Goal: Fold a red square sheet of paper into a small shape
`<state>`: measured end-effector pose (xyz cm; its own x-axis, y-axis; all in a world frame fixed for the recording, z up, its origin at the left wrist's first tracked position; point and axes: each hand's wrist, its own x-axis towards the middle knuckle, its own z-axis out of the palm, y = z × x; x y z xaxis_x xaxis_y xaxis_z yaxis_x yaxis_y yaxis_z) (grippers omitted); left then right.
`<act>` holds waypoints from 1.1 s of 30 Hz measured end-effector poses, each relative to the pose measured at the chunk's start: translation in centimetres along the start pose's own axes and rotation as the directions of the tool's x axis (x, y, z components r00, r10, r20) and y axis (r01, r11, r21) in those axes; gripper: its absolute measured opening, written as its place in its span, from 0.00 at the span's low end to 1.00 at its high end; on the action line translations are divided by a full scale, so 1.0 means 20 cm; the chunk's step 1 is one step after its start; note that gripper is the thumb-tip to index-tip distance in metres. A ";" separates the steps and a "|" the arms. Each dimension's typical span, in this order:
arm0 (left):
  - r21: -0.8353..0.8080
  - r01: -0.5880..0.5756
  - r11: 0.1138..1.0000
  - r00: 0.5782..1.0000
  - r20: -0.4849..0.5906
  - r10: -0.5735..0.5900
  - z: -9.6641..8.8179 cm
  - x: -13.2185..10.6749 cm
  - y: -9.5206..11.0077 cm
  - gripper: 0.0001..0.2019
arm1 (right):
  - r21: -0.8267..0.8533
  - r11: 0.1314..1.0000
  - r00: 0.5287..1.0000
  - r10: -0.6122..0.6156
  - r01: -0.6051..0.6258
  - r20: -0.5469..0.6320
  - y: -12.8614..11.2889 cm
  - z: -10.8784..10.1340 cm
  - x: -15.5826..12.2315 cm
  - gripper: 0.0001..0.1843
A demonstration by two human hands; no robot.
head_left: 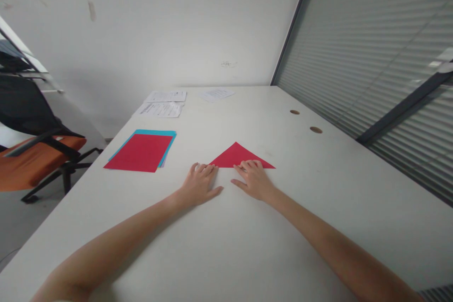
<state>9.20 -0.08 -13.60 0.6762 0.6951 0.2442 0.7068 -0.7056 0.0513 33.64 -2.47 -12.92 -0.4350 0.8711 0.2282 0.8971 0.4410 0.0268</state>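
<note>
A red sheet of paper (235,155), folded into a triangle, lies flat on the white table with its peak pointing away from me. Its long straight edge faces me. My left hand (200,184) rests palm down at the left corner, fingertips on the paper and thumb stretched out to the right. On the near edge, right of the middle, my right hand (255,179) presses with its fingers laid on the paper and its thumb apart. The left corner is partly hidden under my left fingers. Neither hand grips anything.
To the left lies a stack of coloured paper, a red sheet (139,152) over a blue sheet (155,132). Printed sheets (161,109) lie farther back. Two cable holes (316,130) pierce the table's right side. An orange-seated chair (42,160) stands left; blinds (361,56) line the right.
</note>
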 end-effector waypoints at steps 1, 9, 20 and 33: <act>0.001 0.002 1.000 1.000 0.001 -0.002 0.00 0.00 0.00 0.31 | -0.005 1.000 1.000 0.014 -0.014 -0.003 0.04 0.00 -0.03 0.36; -0.007 -0.005 1.000 1.000 -0.011 0.005 0.00 0.00 0.01 0.30 | -0.060 0.987 0.986 0.143 -0.148 -0.080 0.35 -0.02 -0.33 0.31; -0.041 -0.018 0.999 1.000 -0.016 0.018 0.00 0.00 0.00 0.30 | 0.117 0.993 0.994 0.028 -0.016 -0.102 0.11 -0.08 -0.04 0.31; -0.010 -0.002 1.000 1.000 -0.027 0.002 0.00 0.01 0.00 0.31 | 0.168 0.982 0.993 -0.096 0.084 0.067 -0.05 0.06 0.04 0.36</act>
<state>9.26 0.06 -13.67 0.6717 0.6896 0.2707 0.7029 -0.7086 0.0608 32.35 -1.96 -14.03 -0.5231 0.8373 0.1591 0.8319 0.5422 -0.1180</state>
